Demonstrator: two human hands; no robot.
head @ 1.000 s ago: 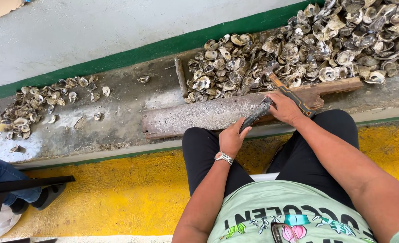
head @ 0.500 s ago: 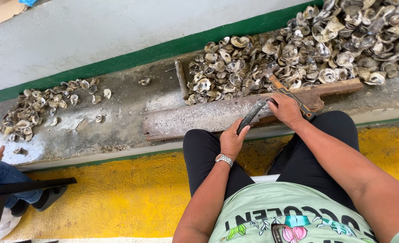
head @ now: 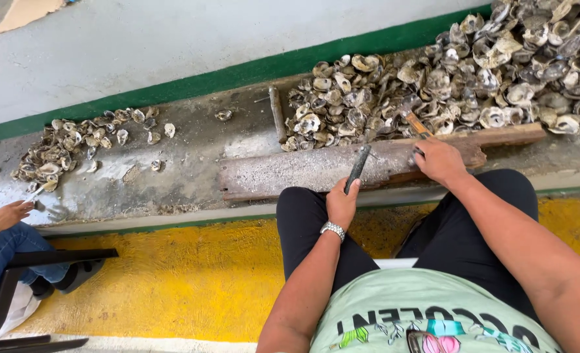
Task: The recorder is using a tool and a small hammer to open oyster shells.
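My left hand [head: 341, 204], with a silver watch on its wrist, grips a dark narrow tool [head: 358, 168] that points up over a long weathered wooden plank [head: 283, 173]. My right hand [head: 439, 161] rests on the plank to the right, closed around the wooden handle of a hammer [head: 417, 123]. The hammer's head reaches into a big heap of oyster shells [head: 473, 85] just behind the plank. I sit with my knees against the concrete ledge [head: 185, 163].
A smaller pile of shells [head: 67, 145] lies at the ledge's left end. Another person's hand [head: 5, 215] holds a small tool there, beside a jeans-clad leg and a black chair frame [head: 22, 268]. Yellow-painted floor [head: 172, 281] lies below; a green-striped wall stands behind.
My hands were together at the dark tool; now the left hand holds it alone, lower and to the left, apart from the right hand. The other person's hand has moved up to the ledge.
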